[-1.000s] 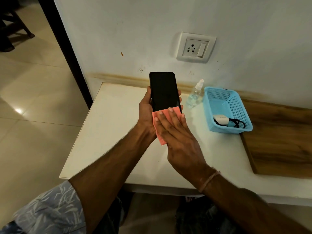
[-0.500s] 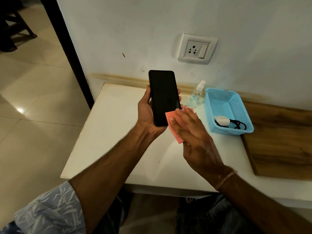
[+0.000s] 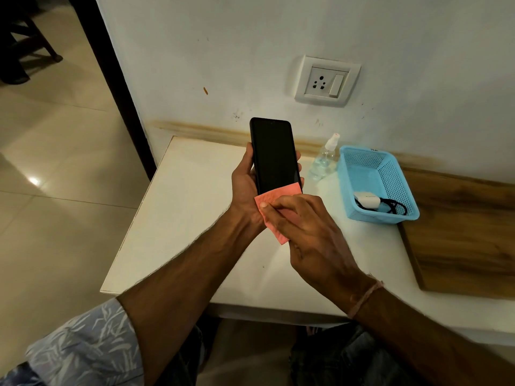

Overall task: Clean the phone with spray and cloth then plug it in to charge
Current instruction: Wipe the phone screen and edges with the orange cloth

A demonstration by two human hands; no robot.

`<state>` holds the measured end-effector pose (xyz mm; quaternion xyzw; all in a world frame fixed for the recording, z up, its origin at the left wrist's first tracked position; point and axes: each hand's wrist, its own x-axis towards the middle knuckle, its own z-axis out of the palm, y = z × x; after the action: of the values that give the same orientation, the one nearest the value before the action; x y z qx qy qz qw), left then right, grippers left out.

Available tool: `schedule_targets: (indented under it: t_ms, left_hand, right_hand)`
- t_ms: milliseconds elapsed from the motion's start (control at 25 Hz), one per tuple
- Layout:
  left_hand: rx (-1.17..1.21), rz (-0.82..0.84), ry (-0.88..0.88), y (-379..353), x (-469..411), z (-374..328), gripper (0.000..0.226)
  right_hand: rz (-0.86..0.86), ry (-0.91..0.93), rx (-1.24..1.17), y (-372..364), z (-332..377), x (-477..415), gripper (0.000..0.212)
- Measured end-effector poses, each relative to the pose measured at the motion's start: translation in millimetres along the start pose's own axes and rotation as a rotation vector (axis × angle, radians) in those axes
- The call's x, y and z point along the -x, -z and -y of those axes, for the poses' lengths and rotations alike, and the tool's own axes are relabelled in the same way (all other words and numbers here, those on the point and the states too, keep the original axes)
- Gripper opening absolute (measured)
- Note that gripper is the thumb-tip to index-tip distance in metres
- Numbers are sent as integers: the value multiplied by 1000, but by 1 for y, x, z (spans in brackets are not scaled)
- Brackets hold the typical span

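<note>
My left hand (image 3: 243,188) grips a black phone (image 3: 274,154) upright above the white table (image 3: 189,204), its dark screen facing me. A pink cloth (image 3: 278,194) covers the phone's lower end. My right hand (image 3: 309,229) holds the cloth there, its bent fingers pressing it against the phone. A clear spray bottle (image 3: 324,160) with a white nozzle stands on the table just right of the phone. A white charger (image 3: 366,200) and its black cable (image 3: 393,204) lie in a blue basket (image 3: 343,179).
A white wall socket (image 3: 326,81) with a switch is mounted above the table, behind the phone. A brown wooden surface (image 3: 468,232) adjoins the table on the right. A tiled floor lies to the left, past a dark door frame.
My right hand has moved with the cloth from the phone's right edge back onto its lower end. The left hand keeps the phone in the same place.
</note>
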<state>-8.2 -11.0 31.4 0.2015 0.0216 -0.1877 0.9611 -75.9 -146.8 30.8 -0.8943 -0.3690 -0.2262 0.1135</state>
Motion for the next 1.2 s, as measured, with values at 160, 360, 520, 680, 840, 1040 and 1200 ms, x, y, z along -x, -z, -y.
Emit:
schedule_targets:
  t_ms: [160,360,520,680,840,1040,1200]
  left_hand:
    - [-18,4,-10,-1,0,2,69]
    - [-39,55,-14,-3,-1,3,66]
    - [-23,89,-23,-5,0,4,62]
    - [14,27,-91,-4,-1,5,51]
    - [53,-24,-120,-4,-2,6,42]
    - [31,-59,-112,-3,-4,6,46]
    - [-12,-112,-129,0,-7,8,51]
  right_hand:
    - [56,-101,26,2,9,-5,64]
    - [76,-203,4,7,13,-26,57]
    - [83,-212,15,9,10,-45,51]
    - [69,-304,-58,6,5,-67,44]
    - [3,-302,-50,7,1,-85,42]
    - [11,-290,-5,11,-10,-111,36]
    - [46,-288,16,12,-18,-126,33]
